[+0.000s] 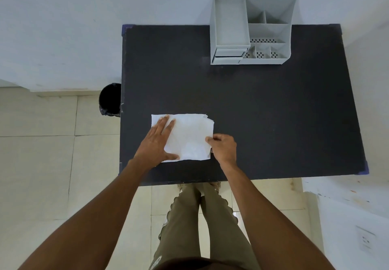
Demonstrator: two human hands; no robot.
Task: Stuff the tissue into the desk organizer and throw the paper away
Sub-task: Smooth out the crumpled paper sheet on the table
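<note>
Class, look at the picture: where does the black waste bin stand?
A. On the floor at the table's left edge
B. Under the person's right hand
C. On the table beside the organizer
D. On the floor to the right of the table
A: the waste bin stands on the tiled floor, against the left edge of the dark table.

This looks like a plain office or study corner in a bare room. A dark desk (263, 112) stands against a white wall (105, 17), with a grey desk organizer (250, 32) at its 1 o'clock edge. A black bin (110, 99) sits on the pale tiled floor (37, 164) at 9 o'clock, and a wall socket (367, 241) shows at 4 o'clock.
</note>
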